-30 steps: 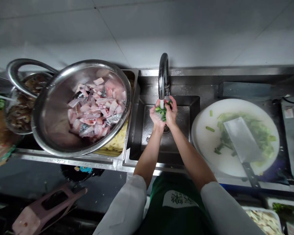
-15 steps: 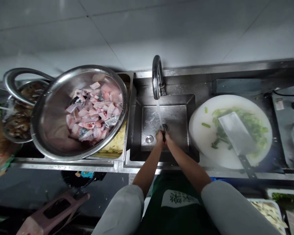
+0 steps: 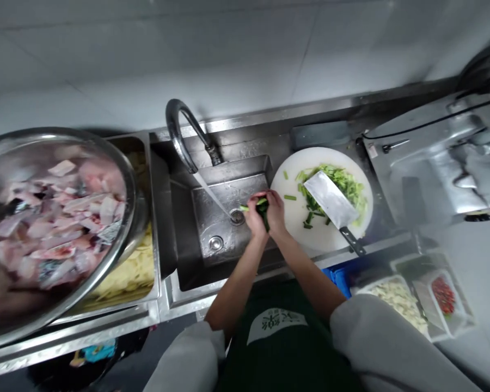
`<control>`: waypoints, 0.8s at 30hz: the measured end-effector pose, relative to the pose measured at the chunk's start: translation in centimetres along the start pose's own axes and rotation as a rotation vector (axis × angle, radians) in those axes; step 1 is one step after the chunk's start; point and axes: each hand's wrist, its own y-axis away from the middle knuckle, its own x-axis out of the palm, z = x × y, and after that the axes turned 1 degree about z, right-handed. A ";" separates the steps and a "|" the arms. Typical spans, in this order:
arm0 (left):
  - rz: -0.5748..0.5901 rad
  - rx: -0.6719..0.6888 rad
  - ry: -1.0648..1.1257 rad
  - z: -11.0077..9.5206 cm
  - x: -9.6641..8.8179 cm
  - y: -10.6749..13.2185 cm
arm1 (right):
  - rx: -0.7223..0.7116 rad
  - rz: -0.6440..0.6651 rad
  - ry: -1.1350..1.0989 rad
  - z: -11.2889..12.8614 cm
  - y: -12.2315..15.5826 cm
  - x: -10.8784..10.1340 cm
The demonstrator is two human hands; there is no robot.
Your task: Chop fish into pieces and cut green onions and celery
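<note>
Cupped together, my left hand [image 3: 255, 218] and my right hand [image 3: 275, 212] hold a bunch of cut green vegetable pieces [image 3: 263, 209] over the right side of the steel sink [image 3: 212, 201]. Light green stalk ends stick out past the left fingers. Water runs from the curved faucet [image 3: 178, 130] into the sink, left of my hands. Just to the right lies a round white cutting board [image 3: 283, 218] with chopped green stalks [image 3: 349, 182]. A cleaver [image 3: 330, 198] rests on them, its black handle toward the front edge.
At the left stands a large steel bowl [image 3: 126, 179] of cut fish pieces [image 3: 61, 218], partly over a tray of pale yellow slices [image 3: 130, 267]. Lower right are containers with pale slices [image 3: 400, 299] and chopped red peppers [image 3: 443, 294]. Metal equipment [image 3: 433, 163] stands right of the board.
My hands have risen out of the water stream and moved right toward the cutting board, holding the greens. The camera view has swung to the right.
</note>
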 end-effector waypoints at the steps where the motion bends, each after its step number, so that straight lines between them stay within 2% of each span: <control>1: 0.034 -0.020 0.017 1.5 1.6 0.9 | -0.048 -0.054 0.047 0.7 -0.3 -2.0; 3: 0.044 -0.027 0.015 4.7 3.9 2.5 | -0.138 -0.141 0.192 1.8 -1.1 -5.9; 5: 0.035 0.039 -0.069 7.6 4.9 3.5 | -0.237 -0.159 0.366 2.7 -1.8 -9.7; 7: 0.105 0.149 -0.240 9.5 4.8 4.1 | -0.357 -0.137 0.562 3.6 -1.6 -13.9; 9: 0.247 0.258 -0.468 10.5 4.1 4.6 | -0.434 -0.133 0.815 4.4 -0.4 -18.7; 10: 0.325 0.312 -0.590 10.8 3.7 4.9 | -0.432 -0.142 0.968 4.7 0.5 -21.2; 12: 0.460 0.417 -0.830 11.0 3.3 5.6 | -0.320 -0.141 1.284 4.8 2.5 -25.8; 14: 0.561 0.496 -1.039 11.1 3.2 6.3 | -0.187 -0.111 1.506 4.5 3.8 -28.8; 17: 0.660 0.541 -1.228 11.2 2.9 7.1 | -0.094 0.007 1.637 4.2 3.9 -29.9; 19: 0.644 0.548 -1.233 11.0 2.2 6.7 | -0.060 0.079 1.642 4.5 3.1 -29.4; 20: 0.581 0.547 -1.204 10.7 1.9 6.0 | -0.049 0.097 1.629 4.8 2.7 -29.3; 22: 0.363 0.523 -1.108 10.0 1.7 3.9 | -0.068 0.101 1.585 5.5 2.2 -29.6; 24: 0.187 0.465 -1.012 9.2 2.3 1.0 | -0.141 0.082 1.511 6.2 2.3 -30.7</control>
